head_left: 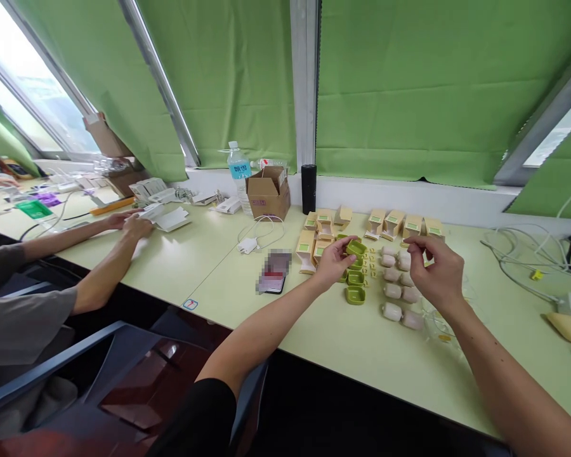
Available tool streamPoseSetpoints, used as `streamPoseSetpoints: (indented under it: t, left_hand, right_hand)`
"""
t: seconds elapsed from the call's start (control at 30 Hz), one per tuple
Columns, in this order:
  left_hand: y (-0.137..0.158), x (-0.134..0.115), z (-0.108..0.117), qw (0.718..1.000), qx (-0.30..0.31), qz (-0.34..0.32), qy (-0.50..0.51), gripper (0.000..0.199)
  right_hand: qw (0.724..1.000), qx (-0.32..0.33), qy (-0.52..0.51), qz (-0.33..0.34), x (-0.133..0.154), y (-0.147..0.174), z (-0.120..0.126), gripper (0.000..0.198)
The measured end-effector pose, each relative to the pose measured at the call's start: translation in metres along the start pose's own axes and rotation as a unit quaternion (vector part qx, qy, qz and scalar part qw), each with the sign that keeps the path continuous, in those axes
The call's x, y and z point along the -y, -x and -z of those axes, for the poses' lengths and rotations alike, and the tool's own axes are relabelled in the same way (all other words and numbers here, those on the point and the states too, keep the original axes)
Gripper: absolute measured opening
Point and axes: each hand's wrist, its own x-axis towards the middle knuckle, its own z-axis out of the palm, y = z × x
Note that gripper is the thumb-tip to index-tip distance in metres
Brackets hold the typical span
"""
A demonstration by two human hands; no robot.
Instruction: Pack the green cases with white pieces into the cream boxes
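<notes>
My left hand [335,263] pinches a small green square case [356,247] between thumb and fingers, raised over a column of similar green cases [356,295] on the table. Further right, my right hand [436,271] hovers above the pale rounded capsule-like pieces [392,311], which stand in two columns. Its thumb and forefinger are pressed together; whatever they may hold is too small or hidden. Tiny yellow parts [372,266] lie in rows between the green cases and the pale pieces. Several small open cardboard boxes [306,251] stand behind my left hand.
More small boxes [393,223] line the back. A phone [273,271], a white charger [248,245], a brown carton [268,193], a black cylinder [309,189] and a water bottle [239,171] stand leftward. Cables [518,254] lie right. A co-worker's hands [136,223] handle white cartons.
</notes>
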Motion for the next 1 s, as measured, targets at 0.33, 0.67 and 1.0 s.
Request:
streamPoseSetpoints:
  t: [0.33, 0.67, 1.0]
  left_hand:
    - [0.003, -0.010, -0.001, 0.994, 0.007, 0.044, 0.102, 0.060]
    - [0.009, -0.020, -0.005, 0.987, 0.030, 0.081, 0.138, 0.064]
    - [0.008, -0.018, -0.007, 0.985, 0.042, 0.083, 0.144, 0.046]
  right_hand:
    - [0.996, -0.008, -0.067, -0.060, 0.000, 0.021, -0.001, 0.015]
    - [0.999, 0.017, -0.029, 0.018, 0.002, 0.030, -0.010, 0.016]
    - [0.991, -0.065, -0.030, 0.114, 0.005, 0.025, -0.006, 0.009]
